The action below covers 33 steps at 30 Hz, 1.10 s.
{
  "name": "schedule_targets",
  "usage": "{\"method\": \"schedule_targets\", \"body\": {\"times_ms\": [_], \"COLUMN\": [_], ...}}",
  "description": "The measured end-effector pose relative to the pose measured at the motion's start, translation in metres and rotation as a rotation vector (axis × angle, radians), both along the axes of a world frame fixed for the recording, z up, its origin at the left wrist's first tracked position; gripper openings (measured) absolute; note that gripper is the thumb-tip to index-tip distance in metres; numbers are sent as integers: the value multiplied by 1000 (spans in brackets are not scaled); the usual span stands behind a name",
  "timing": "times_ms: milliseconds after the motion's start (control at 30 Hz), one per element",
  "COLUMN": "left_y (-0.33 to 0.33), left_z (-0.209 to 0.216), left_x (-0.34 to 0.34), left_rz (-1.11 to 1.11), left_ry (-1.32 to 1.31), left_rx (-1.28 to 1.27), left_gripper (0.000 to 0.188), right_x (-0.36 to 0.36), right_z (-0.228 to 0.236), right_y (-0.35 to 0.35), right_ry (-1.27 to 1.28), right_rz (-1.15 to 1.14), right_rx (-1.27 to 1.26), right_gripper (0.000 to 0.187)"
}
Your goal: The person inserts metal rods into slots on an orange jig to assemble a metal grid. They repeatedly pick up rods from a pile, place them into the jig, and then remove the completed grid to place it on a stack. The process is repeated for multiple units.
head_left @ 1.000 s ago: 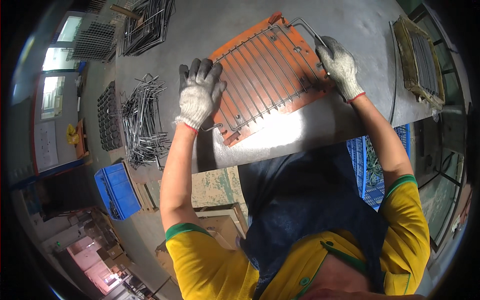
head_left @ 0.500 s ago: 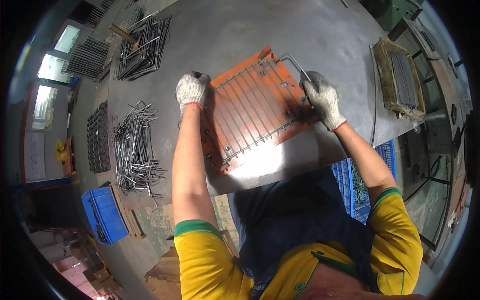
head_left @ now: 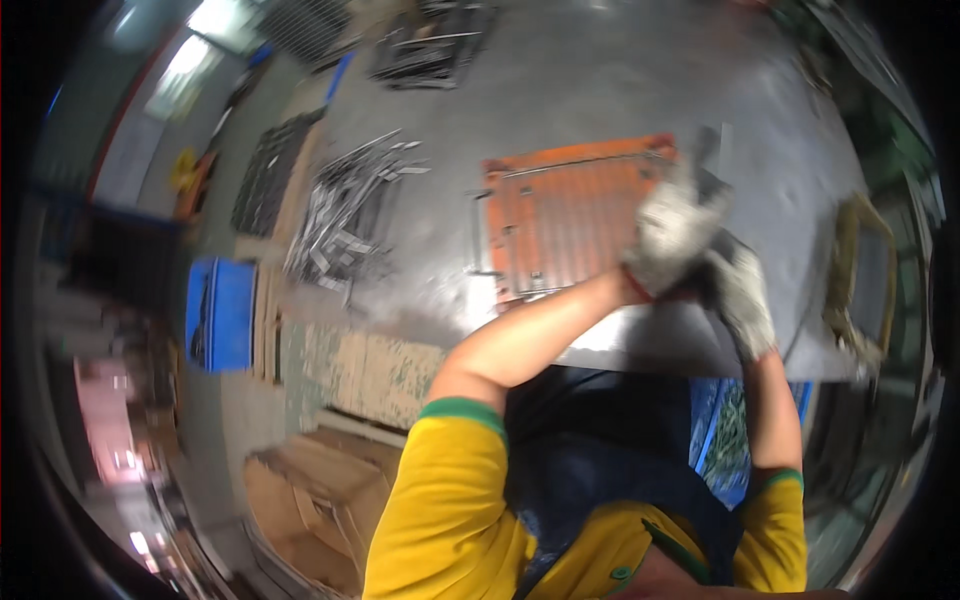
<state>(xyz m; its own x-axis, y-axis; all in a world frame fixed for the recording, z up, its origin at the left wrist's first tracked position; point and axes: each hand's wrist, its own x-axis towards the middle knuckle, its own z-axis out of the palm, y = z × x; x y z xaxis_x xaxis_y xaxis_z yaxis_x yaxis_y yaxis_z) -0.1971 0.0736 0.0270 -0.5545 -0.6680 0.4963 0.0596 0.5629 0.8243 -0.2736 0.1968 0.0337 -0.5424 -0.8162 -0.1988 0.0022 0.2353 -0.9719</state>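
An orange plate (head_left: pixel 585 245) lies on the grey metal table, with a rack of thin parallel wires (head_left: pixel 560 215) on it. A bent wire loop (head_left: pixel 476 235) sticks out past its left edge. My left hand (head_left: pixel 675 225), in a whitish glove with dark fingertips, reaches across to the plate's right edge; motion smears its fingers. My right hand (head_left: pixel 742 295), gloved alike, is close beside it, just right of the plate. Its fingers are blurred and partly behind the left hand. I cannot make out whether either hand holds anything.
A pile of bent metal rods (head_left: pixel 350 210) lies at the table's left, with stacked wire frames (head_left: pixel 437 45) farther back. A worn tray (head_left: pixel 840 265) sits at the right edge. Below stand a blue bin (head_left: pixel 222 315), an open cardboard box (head_left: pixel 325 510) and a blue crate (head_left: pixel 720 430).
My left hand has left the plate's left side and crossed to its right edge. My right hand has moved down from the upper right wire loop. The view has turned and shifted.
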Motion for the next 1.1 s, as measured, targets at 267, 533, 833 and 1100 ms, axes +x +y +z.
{"method": "schedule_targets", "body": {"times_ms": [267,533,833,1100], "left_y": [-137,-245,-250,-195], "left_z": [3,-53,-17,47], "left_x": [195,321,343,302], "left_rz": [377,730,621,421], "left_ry": [-604,-1290,-1182,-475], "left_rx": [-241,-392,-132,576], "left_gripper": [38,25,36,24], "right_x": [-242,-387,-309,-20], "right_z": [-33,-125,-58,33], "right_y": [145,253,199,47], "right_ry": [859,1264,1166,600], "right_rz": [-576,-313,-336,-142], "right_rx": [284,495,823,235], "right_gripper": [41,48,43,32]}}
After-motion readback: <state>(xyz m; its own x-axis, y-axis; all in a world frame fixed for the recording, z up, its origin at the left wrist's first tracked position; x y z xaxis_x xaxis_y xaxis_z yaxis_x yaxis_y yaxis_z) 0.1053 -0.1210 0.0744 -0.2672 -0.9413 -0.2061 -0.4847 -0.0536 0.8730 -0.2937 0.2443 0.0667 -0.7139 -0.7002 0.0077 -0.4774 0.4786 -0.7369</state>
